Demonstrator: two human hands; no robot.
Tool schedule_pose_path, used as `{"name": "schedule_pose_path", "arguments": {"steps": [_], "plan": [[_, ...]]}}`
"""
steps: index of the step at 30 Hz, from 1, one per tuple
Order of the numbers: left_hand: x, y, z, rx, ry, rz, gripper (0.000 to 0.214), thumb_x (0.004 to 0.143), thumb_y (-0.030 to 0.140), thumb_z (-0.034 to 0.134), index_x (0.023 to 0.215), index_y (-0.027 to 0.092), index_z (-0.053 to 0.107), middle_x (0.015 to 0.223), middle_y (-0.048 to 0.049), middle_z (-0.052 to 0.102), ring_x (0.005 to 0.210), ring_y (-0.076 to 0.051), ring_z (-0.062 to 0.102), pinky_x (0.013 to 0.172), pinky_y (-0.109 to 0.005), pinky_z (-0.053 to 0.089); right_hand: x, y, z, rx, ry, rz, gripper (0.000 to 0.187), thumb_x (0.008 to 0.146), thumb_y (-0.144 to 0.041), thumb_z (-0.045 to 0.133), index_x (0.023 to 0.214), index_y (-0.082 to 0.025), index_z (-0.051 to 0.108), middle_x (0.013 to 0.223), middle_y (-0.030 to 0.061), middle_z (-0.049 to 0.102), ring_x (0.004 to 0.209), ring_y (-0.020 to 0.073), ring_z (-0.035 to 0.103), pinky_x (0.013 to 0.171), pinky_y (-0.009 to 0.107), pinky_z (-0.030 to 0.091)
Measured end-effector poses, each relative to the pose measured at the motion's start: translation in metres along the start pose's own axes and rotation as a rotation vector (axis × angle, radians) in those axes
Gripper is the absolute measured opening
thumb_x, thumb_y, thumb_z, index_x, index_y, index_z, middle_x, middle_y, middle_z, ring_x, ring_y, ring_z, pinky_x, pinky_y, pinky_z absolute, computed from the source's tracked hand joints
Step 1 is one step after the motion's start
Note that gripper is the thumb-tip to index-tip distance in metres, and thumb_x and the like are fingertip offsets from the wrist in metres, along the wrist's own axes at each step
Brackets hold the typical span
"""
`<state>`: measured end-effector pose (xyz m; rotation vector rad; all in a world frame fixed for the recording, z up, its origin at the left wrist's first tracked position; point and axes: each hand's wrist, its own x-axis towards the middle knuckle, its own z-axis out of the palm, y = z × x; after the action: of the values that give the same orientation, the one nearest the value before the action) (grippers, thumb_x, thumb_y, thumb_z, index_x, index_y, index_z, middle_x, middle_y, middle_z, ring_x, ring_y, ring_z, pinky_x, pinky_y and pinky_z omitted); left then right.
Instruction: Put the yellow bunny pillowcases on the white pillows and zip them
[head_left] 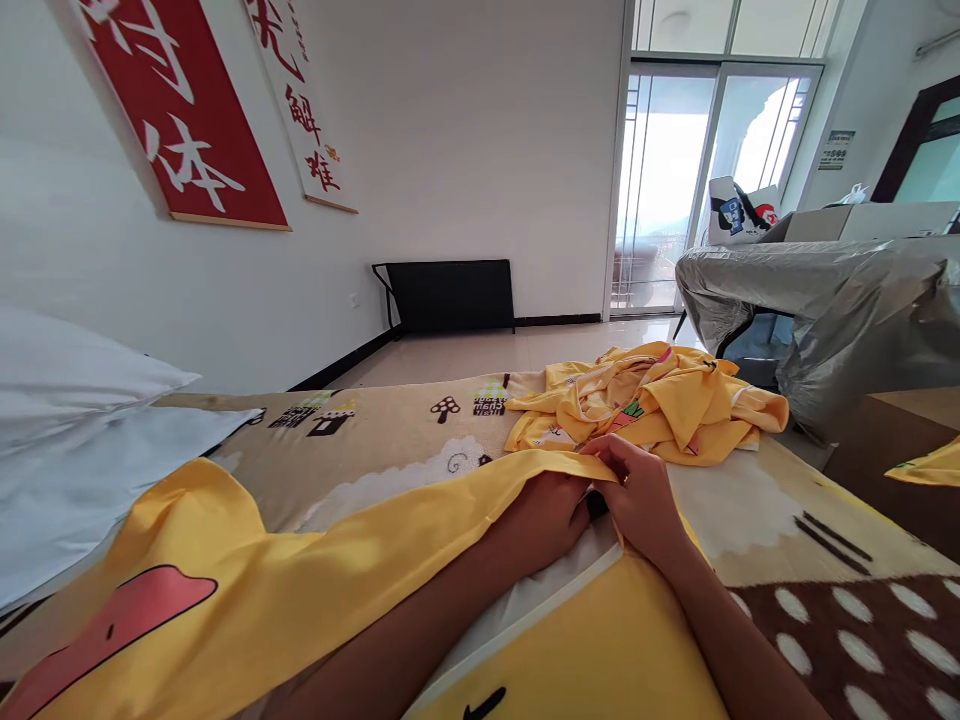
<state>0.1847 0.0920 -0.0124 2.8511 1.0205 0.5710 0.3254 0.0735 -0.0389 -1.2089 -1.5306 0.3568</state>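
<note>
- In the head view, the edge of the yellow cloth (375, 540) could slip from my right hand (637, 490): I judge that its thin pinch catches only a narrow strip, and the long span sagging to the left of the fingers may drag on it.
- Layers could get caught together or twist, because the pale layer (517, 600) lies just below the fingers, near the pinched edge; I can't tell whether it is lining or something inside.
- A loose fold could snag on my left forearm, since the cloth drapes along it, to the left of the fingertips.
- The yellow pile (645, 400) sits just beyond the right fingers, so a wide forward push might tangle the two.
- Pose: my right arm comes up from the lower right, wrist bent inward, thumb and fingertips pinching the cloth's upper edge.
- My left hand (547, 520) reaches in from the lower left, just beside the right one, back of the hand up and fingers curled under that edge; I can't tell what they grip.
- Patterned bedding (390, 430) spreads beneath and beyond the fingers.
</note>
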Motion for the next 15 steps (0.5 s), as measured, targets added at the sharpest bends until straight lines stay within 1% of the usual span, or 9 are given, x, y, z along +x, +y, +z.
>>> {"name": "schedule_pose_path", "arguments": {"steps": [4, 8, 12, 15], "plan": [[0.0009, -0.0019, 0.0014, -0.023, 0.007, 0.0, 0.035, 0.081, 0.017, 0.049, 0.115, 0.018, 0.06, 0.109, -0.0086, 0.065, 0.096, -0.025, 0.06, 0.088, -0.038, 0.046, 0.0006, 0.0003, 0.0017, -0.008, 0.011, 0.0, 0.02, 0.064, -0.01, 0.048, 0.076, -0.019, 0.06, 0.06, -0.0039, 0.056, 0.055, 0.0113, 0.047, 0.055, 0.022, 0.035], [0.002, -0.002, 0.0018, -0.039, -0.018, -0.012, 0.036, 0.081, 0.016, 0.05, 0.115, 0.017, 0.06, 0.11, -0.0083, 0.065, 0.097, -0.025, 0.06, 0.088, -0.038, 0.046, 0.0019, 0.0007, 0.0027, 0.002, 0.002, 0.003, 0.021, 0.063, -0.01, 0.047, 0.077, -0.019, 0.059, 0.057, -0.0048, 0.052, 0.057, 0.0121, 0.049, 0.057, 0.022, 0.035], [0.003, -0.0018, 0.0029, -0.035, -0.017, -0.021, 0.034, 0.081, 0.016, 0.048, 0.113, 0.017, 0.061, 0.109, -0.0082, 0.066, 0.095, -0.025, 0.061, 0.087, -0.038, 0.046, 0.003, 0.001, 0.0017, -0.001, 0.009, -0.005, 0.019, 0.064, -0.01, 0.047, 0.075, -0.019, 0.059, 0.059, -0.0041, 0.055, 0.056, 0.0114, 0.048, 0.056, 0.021, 0.035], [0.0035, -0.0023, 0.0044, -0.035, -0.016, -0.012, 0.034, 0.082, 0.017, 0.047, 0.113, 0.018, 0.06, 0.107, -0.008, 0.067, 0.094, -0.024, 0.061, 0.087, -0.038, 0.046, 0.0031, 0.0021, 0.0008, -0.007, 0.014, -0.01, 0.018, 0.064, -0.01, 0.047, 0.075, -0.019, 0.059, 0.058, -0.0045, 0.054, 0.054, 0.0107, 0.045, 0.055, 0.021, 0.034]]}}
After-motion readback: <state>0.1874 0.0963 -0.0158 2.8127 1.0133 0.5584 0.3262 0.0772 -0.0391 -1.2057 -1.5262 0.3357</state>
